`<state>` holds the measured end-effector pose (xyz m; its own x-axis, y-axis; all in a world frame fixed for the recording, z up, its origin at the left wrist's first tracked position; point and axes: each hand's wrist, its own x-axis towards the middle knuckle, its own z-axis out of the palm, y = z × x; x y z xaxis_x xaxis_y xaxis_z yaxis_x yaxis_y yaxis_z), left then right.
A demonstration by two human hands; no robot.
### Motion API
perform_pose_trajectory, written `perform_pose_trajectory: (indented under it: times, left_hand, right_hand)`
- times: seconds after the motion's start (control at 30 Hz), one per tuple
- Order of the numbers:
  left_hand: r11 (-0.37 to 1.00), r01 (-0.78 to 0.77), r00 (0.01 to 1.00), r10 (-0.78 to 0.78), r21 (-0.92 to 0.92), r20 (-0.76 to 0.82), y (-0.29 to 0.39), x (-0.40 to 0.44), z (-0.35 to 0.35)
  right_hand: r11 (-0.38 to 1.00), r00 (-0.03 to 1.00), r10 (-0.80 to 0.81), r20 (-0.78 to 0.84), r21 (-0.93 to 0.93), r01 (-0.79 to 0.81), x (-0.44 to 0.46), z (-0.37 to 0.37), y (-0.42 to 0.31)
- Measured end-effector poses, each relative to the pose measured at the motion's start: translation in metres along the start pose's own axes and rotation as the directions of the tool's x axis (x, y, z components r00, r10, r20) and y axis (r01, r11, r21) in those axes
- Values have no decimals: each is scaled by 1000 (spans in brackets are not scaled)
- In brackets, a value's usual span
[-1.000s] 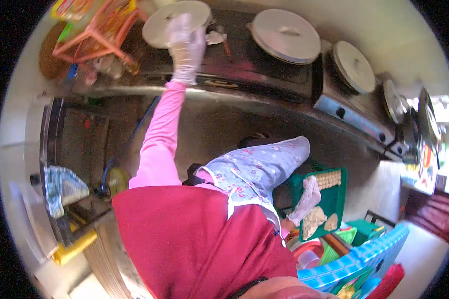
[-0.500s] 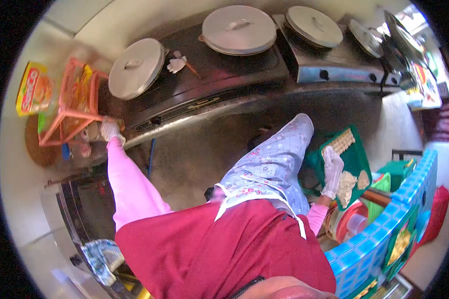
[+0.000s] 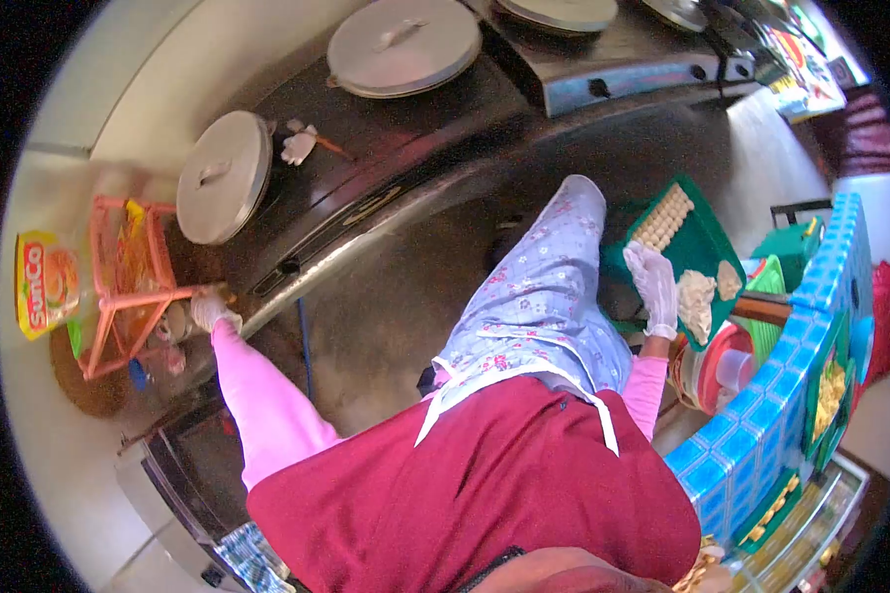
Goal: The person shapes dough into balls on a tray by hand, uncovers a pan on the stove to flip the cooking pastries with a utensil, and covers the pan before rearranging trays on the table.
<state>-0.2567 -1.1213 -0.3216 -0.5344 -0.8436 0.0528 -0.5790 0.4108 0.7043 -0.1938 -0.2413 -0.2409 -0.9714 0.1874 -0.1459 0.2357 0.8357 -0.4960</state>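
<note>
My left hand point(image 3: 210, 310), in a thin clear glove, is at the lower right corner of an orange plastic rack point(image 3: 134, 297). Its fingers are closed beside a small brownish item, and what they hold is too blurred to make out. My right hand point(image 3: 652, 285), also gloved, lies over the left side of a green tray point(image 3: 714, 225) with its fingers stretched out. Rows of small pale dough balls point(image 3: 665, 219) line the tray's far end. A large lump of dough point(image 3: 695, 301) and a smaller piece point(image 3: 729, 280) lie nearer me.
Lidded pans point(image 3: 404, 44) stand on the dark stove point(image 3: 435, 128), with a crumpled white item point(image 3: 299, 146) between two. A yellow SunCo pack point(image 3: 47, 287) is beside the rack. Below the tray stands a red bucket point(image 3: 704, 368); a blue-tiled ledge point(image 3: 751, 415) runs along the right.
The view has shifted, so the stove and tray appear higher and the rack lower. My left hand stays by the rack, and my right hand stays over the tray.
</note>
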Motion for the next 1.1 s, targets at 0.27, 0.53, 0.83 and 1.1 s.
perform_pose_trajectory:
  times: [0.27, 0.53, 0.83, 1.1]
  left_hand:
    - [880, -402, 915, 395, 254, 80, 80, -135, -64]
    - [916, -336, 726, 400, -219, 560, 205, -295, -42]
    - [685, -223, 167, 728, -693, 665, 364, -441, 46]
    - [630, 170, -44, 773, -757, 633, 408, -553, 128]
  right_hand:
    - [938, 968, -243, 60, -239, 250, -5, -9, -27]
    - [611, 632, -774, 46, 317, 725, 17, 73, -170]
    - [548, 795, -586, -158, 645, 532, 14, 104, -155]
    - [661, 879, -241, -411, 594, 459, 8, 23, -84]
